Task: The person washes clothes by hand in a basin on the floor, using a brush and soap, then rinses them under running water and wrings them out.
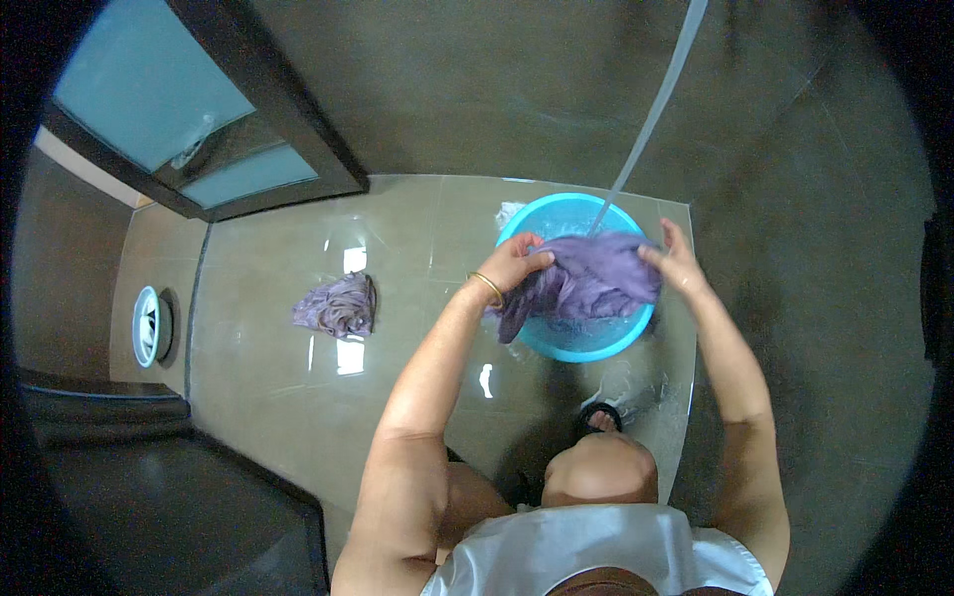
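Note:
A wet purple cloth (pixel 596 279), apparently a garment, is stretched across a bright blue plastic basin (pixel 574 352). My left hand (pixel 516 262), with a gold bangle at its wrist, pinches the cloth's left part between thumb and fingers. On the opposite side, my right hand (pixel 677 264) has its thumb on the cloth's right edge; a finger is raised away from it and the others are partly hidden. Part of the cloth hangs over the basin's left rim. Water (pixel 570 220) shows in the basin around the cloth. The fabric is slightly blurred.
A pale hose or water stream (pixel 656 112) slants down into the basin. Another crumpled purple cloth (pixel 339 305) lies on the wet, shiny tiled floor (pixel 253 298). A framed door (pixel 291 112) stands upper left; a smaller pale-rimmed tub (pixel 149 326) sits far left. Suds (pixel 510 214) lie beside the basin.

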`<state>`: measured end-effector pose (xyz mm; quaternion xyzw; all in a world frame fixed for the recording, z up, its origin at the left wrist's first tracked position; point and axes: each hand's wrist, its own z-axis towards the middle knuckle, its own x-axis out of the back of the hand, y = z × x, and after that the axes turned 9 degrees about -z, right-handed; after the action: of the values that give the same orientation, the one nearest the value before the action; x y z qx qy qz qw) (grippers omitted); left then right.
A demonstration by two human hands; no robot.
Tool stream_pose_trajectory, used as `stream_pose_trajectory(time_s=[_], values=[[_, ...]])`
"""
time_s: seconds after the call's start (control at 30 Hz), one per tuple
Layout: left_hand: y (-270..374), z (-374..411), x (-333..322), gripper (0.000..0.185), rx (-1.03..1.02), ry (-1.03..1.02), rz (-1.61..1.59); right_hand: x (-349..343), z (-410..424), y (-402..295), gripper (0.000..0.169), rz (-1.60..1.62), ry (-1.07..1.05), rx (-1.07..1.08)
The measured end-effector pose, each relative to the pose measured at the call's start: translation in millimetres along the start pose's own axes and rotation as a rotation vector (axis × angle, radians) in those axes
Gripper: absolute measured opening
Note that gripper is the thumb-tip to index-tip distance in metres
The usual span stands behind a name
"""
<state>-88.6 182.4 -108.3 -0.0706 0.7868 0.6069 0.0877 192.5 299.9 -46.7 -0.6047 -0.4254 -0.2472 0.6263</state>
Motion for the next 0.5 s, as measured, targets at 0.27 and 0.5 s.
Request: stream_pose_trajectory(time_s=[0.27, 0.5], values=[[-16, -7, 2, 0.054, 0.466, 0.091, -0.913, -141, -67, -14, 0.071, 0.542, -0.651, 0.063], [-8, -3, 18, 0.044, 0.1, -0.2, -0.966, -94, -53, -39, 0.042, 0.965, -0.552, -0.244]])
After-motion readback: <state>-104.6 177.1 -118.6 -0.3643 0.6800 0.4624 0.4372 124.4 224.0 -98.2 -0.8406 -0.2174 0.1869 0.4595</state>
